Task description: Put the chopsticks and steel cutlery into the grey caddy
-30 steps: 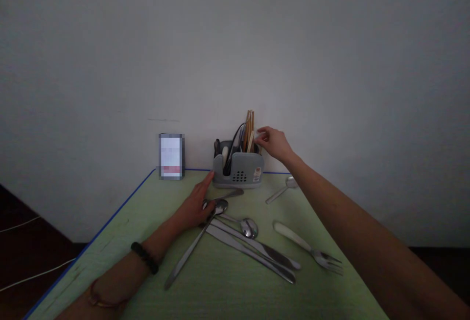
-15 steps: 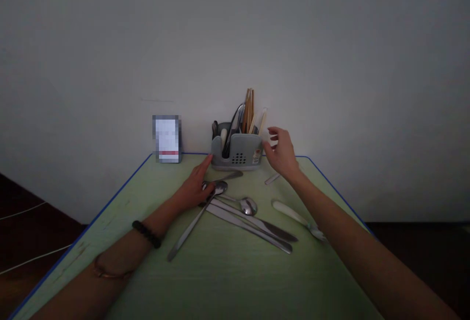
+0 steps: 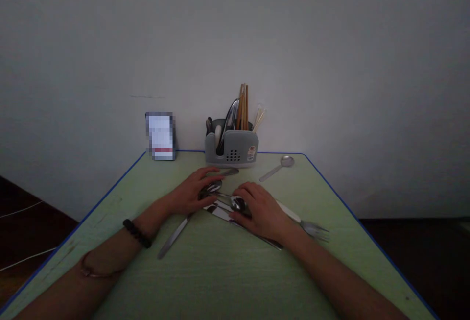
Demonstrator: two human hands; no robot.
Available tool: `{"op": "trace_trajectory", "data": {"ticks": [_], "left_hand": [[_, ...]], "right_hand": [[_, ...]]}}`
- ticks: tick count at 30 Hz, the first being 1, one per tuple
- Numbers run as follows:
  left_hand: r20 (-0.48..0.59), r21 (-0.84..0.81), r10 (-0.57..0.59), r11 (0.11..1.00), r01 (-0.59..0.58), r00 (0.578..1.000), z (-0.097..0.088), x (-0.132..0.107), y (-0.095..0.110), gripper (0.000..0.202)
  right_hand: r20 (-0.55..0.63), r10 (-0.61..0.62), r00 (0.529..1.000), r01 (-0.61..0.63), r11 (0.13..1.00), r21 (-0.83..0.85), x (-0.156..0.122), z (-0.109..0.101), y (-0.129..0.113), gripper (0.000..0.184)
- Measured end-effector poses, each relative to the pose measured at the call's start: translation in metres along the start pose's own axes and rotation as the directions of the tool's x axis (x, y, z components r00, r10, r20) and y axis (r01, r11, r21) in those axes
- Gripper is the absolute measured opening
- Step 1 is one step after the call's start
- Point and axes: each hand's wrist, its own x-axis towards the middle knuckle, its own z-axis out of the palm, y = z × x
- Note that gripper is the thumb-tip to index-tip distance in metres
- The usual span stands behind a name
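Note:
Over the cutlery pile, my left hand [image 3: 189,190] has its fingers apart, next to the bowl of a long spoon [image 3: 174,236] whose handle points toward me. My right hand [image 3: 262,212] rests over the pile's right side. Its thumb and fingers are spread around the bowl of a second spoon [image 3: 238,204], and I cannot see a grip on it. Table knives [image 3: 220,212] lie under both hands, partly covered. Just beyond my left fingertips is another metal utensil [image 3: 230,172], its far end hidden. To the right lies a fork [image 3: 314,229] with a white handle.
A grey cutlery holder [image 3: 240,146] with chopsticks [image 3: 243,109] and other utensils stands against the wall. Left of it a lit phone [image 3: 161,136] stands upright. A spoon [image 3: 286,161] lies at the back right. The green table [image 3: 205,281] has a blue edge.
My right hand has come from beside the holder down toward me, onto the cutlery. The spoon at the back right shows fully now. My left hand stays by the pile with its fingers shifted.

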Motion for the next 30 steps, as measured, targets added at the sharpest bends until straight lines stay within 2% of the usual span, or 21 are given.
{"op": "trace_trajectory", "data": {"ticks": [3,5,9,10,12,15,18,22,24,26,30], "left_hand": [[0.077,0.055,0.032,0.998,-0.036,0.996,0.000,-0.001,-0.001,0.054],[0.097,0.055,0.032,0.998,-0.038,0.995,0.002,-0.001,-0.005,0.048],[0.080,-0.011,0.013,1.000,-0.012,0.997,0.006,0.002,-0.010,0.033],[0.062,-0.044,0.004,0.999,-0.001,0.998,0.006,0.004,-0.011,0.030],[0.025,-0.113,-0.015,0.993,0.017,1.000,0.007,0.006,-0.010,0.026],[-0.001,-0.157,-0.031,0.987,0.030,1.000,0.007,0.008,-0.009,0.021],[-0.010,-0.158,-0.054,0.986,0.052,0.998,0.007,0.008,-0.009,0.018],[-0.038,-0.165,-0.086,0.983,0.079,0.996,0.006,0.008,-0.009,0.016],[-0.052,-0.155,-0.078,0.985,0.069,0.996,0.005,0.008,-0.010,0.017],[-0.057,-0.145,-0.071,0.988,0.062,0.996,0.004,0.008,-0.011,0.019],[-0.058,-0.167,-0.112,0.981,0.101,0.992,0.000,0.007,-0.013,0.022]], "right_hand": [[-0.122,0.108,0.987,-0.120,0.987,-0.102,-0.009,-0.010,0.017,0.040],[-0.189,0.212,0.959,-0.244,0.956,-0.161,-0.016,-0.012,0.035,0.053],[-0.153,0.423,0.893,-0.444,0.883,-0.152,-0.021,-0.002,0.068,0.070],[-0.126,0.428,0.895,-0.443,0.887,-0.132,-0.019,0.001,0.071,0.071],[-0.069,0.364,0.929,-0.369,0.925,-0.084,-0.012,0.006,0.070,0.066],[-0.001,0.176,0.984,-0.176,0.984,0.008,-0.003,0.006,0.052,0.048],[0.039,0.068,0.997,-0.072,0.992,0.104,-0.001,0.001,0.029,0.037],[0.065,0.008,0.998,-0.016,0.991,0.134,-0.006,-0.007,0.012,0.032],[0.070,-0.006,0.997,0.000,0.996,0.088,-0.009,-0.007,0.009,0.038],[0.061,0.027,0.998,-0.028,0.999,0.015,-0.010,-0.005,0.008,0.041],[0.019,0.117,0.993,-0.114,0.988,-0.101,-0.010,0.005,0.009,0.029]]}}
